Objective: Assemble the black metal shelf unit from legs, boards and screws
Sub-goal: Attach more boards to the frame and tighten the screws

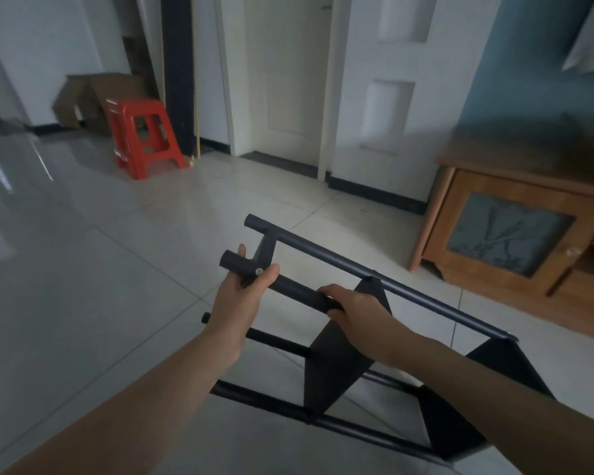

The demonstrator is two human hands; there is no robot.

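Observation:
The black metal shelf unit [336, 365] lies tilted on its side above the tiled floor, its round legs running from upper left to lower right. Black boards [333, 368] join the legs. My left hand [244, 286] grips the near upper leg [295, 289] close to its end, beside a silver screw head [259, 270]. My right hand [354, 308] grips the same leg further down. The far upper leg [374, 269] runs parallel behind them. Two lower legs show beneath my forearms.
A red plastic stool [144, 138] stands at the back left in front of a cardboard box [96, 97]. A white door [282, 77] is straight ahead. A wooden cabinet [515, 228] stands at the right. Glossy floor tiles [83, 269] spread to the left.

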